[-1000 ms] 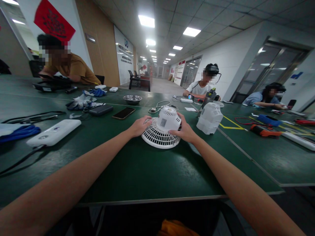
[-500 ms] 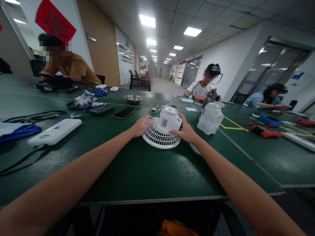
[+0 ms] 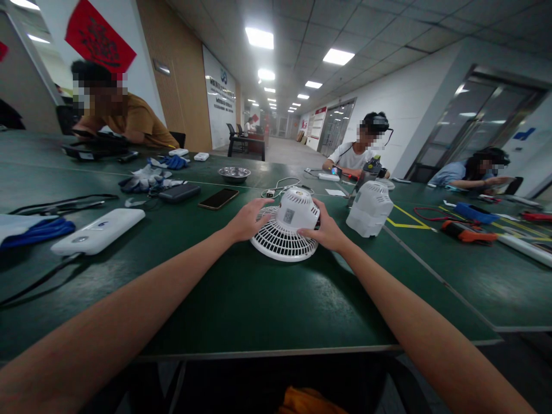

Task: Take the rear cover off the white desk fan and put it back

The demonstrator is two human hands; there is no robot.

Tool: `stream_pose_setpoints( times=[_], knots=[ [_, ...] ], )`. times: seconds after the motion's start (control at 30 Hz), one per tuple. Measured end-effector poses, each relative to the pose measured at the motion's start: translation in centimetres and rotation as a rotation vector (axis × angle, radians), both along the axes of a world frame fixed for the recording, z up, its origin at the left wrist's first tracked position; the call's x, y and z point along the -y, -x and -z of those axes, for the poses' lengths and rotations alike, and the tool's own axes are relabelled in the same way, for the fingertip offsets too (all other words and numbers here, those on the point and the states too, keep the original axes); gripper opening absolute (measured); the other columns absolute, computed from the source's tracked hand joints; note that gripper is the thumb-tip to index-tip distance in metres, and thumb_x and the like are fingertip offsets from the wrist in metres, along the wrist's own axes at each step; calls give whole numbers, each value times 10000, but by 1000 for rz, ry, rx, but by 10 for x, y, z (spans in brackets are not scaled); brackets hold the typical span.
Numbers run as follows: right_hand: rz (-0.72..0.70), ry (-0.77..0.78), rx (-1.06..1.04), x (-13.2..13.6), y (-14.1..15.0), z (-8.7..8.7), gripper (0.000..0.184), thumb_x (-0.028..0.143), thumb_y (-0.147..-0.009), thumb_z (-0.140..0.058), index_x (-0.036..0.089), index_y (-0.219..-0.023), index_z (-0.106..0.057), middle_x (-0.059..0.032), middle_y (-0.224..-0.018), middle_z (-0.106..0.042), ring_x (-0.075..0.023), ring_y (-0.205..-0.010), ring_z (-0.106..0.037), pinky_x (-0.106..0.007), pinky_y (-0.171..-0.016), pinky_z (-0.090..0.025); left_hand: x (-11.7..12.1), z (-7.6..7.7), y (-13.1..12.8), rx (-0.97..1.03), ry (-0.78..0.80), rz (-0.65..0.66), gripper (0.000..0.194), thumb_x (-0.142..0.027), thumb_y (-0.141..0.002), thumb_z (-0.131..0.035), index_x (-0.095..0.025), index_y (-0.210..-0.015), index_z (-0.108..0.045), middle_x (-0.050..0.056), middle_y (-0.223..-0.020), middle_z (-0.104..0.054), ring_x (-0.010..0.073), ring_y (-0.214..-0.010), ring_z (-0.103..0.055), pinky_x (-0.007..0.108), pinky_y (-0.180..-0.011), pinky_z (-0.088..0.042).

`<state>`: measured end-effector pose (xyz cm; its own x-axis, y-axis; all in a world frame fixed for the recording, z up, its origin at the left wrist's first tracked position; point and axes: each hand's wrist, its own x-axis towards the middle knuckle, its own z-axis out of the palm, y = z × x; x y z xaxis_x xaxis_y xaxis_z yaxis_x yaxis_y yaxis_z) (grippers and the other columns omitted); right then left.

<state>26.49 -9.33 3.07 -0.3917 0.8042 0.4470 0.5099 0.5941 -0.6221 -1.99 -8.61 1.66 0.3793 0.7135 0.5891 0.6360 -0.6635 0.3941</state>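
A white fan head (image 3: 284,244) lies grille-down on the green table, with its rounded motor housing and a small printed label on top. At the left rim of the grille is my left hand (image 3: 249,221), its fingers reaching over the slats and the thumb apart from them. My right hand (image 3: 328,229) is closed around the right side of the housing, thumb in front. The undersides of both hands are hidden. Just right of the fan stands a separate white vented plastic piece (image 3: 370,210). Behind the fan lies a white cable (image 3: 282,187) with a plug.
A phone (image 3: 218,198), a metal bowl (image 3: 234,174) and gloves (image 3: 144,179) lie left of the fan. A white power bank (image 3: 99,231) with a black cable is further left. An orange multimeter (image 3: 468,232) lies at right. Several people sit around the table.
My left hand's fingers have stretched out and shifted slightly up and right over the grille. The right hand and the fan stay in place. The whole view has moved very slightly.
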Motion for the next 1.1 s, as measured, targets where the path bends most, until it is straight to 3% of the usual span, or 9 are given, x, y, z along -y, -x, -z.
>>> stream_pose_setpoints(
  times=[0.13,0.37,0.87,1.1],
  knots=[
    [2,0,-6,-2,0,2,1005,452,-708,-803,222,-1516,-251,-147,-1404,-546,-346,-1224,-577,-534,-1050,-442,7,-3,-11,25,-135,95,541,-296,-912,-557,-179,-1432,-461,140,-1382,-591,283,-1245,-577,495,-1074,-444],
    [10,-15,15,-3,-1,3,995,433,-713,-801,232,-1513,-245,-134,-1376,-565,-347,-1207,-592,-539,-1046,-452,10,-1,-19,141,-243,106,421,-246,-883,-597,-151,-1293,-612,139,-1280,-674,280,-1176,-637,478,-1028,-504],
    [32,-56,60,-5,0,7,1011,451,-726,-787,218,-1523,-210,-151,-1391,-557,-369,-1228,-583,-556,-1052,-438,16,-5,-27,188,-303,87,354,-97,-857,-547,-156,-1181,-676,117,-1221,-675,257,-1167,-628,493,-1038,-505],
    [5,-73,59,-9,0,8,1005,442,-738,-771,204,-1522,-189,-166,-1414,-532,-369,-1253,-563,-562,-1063,-422,15,-5,-31,167,-255,79,443,-31,-816,-501,-179,-1180,-705,96,-1212,-622,249,-1181,-593,476,-1051,-495]
  ],
)
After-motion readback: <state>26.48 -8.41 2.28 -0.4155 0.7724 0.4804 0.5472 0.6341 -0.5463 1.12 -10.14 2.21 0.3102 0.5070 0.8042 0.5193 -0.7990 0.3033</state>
